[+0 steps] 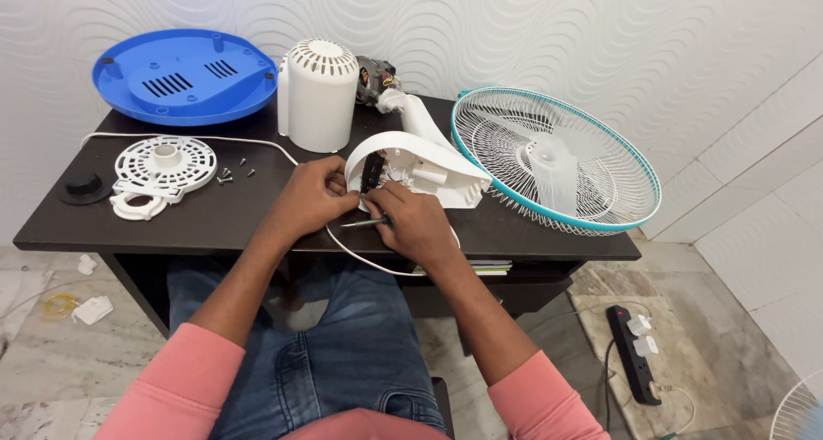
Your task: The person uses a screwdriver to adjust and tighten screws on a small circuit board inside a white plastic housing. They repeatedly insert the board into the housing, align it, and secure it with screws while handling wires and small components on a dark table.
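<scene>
You've got the white fan housing [417, 167] sitting at the table's [257, 221] front edge, left hand [313, 198] pinching at its open end, right hand [413, 221] with its grip closed round a small screwdriver [364, 223], white motor cover [317, 93] and teal-rimmed fan guard [557, 157] further out.

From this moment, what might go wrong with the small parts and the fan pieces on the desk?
The loose screws lie unprotected near the left hand; a sweep of the arm may scatter them. The fan guard overhangs the desk's right edge and might tip. The screwdriver under the right hand may slip toward the fingers.
</scene>
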